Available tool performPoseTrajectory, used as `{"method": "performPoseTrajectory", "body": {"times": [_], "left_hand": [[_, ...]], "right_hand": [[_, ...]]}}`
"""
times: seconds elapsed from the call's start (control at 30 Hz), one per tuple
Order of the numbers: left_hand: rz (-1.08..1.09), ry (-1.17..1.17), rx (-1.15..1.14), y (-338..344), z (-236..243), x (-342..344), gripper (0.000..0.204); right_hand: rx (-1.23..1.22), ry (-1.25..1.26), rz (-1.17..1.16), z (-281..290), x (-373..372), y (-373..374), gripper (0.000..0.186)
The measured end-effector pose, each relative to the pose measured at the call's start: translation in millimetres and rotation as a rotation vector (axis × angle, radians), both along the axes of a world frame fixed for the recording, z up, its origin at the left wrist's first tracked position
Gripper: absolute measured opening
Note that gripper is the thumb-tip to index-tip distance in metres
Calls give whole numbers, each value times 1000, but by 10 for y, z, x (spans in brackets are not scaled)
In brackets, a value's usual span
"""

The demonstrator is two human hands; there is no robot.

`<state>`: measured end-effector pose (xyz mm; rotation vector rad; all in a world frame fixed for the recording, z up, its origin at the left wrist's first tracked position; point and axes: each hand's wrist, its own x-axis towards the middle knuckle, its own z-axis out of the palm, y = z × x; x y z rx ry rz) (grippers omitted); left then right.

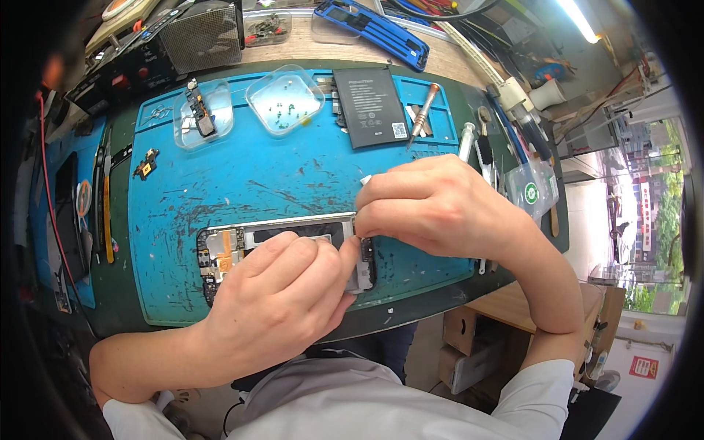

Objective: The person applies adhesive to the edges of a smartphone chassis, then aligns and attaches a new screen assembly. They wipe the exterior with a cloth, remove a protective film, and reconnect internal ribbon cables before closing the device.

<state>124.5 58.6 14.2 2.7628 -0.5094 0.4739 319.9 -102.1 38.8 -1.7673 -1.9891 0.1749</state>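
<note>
An opened phone [220,245] lies lengthwise on the blue work mat [242,180], its inner boards and metal frame exposed. My left hand [282,290] is closed over the phone's middle, fingertips meeting near its right end. Whatever they pinch is hidden. My right hand [433,205] comes down over the same right end, with thumb and fingers pressed together. A small white tip [366,180] shows beside its knuckles; I cannot tell what it belongs to. Next to the fingertips sits a dark part [367,250] at the phone's end.
Behind the phone are a black battery [368,108], a screwdriver [424,114], a clear tray [257,99] of small screws and another clear tray [180,125] holding a circuit board [199,110]. A small loose part [147,166] lies left. Brushes [484,147] stand right.
</note>
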Motion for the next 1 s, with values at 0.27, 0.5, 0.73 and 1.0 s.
{"method": "performPoseTrajectory", "body": {"times": [0.27,0.5,0.73,1.0], "left_hand": [[-4,-15,-16,0,-10,3,60],[-18,-22,-8,9,-14,6,59],[-22,-23,-21,15,-24,0,58],[-32,-8,-14,22,-8,1,58]], "right_hand": [[31,-8,4,-22,-6,-31,9],[29,28,10,-18,-2,-27,12],[13,26,1,-13,9,-41,12],[56,127,-63,-42,-21,-139,21]]}}
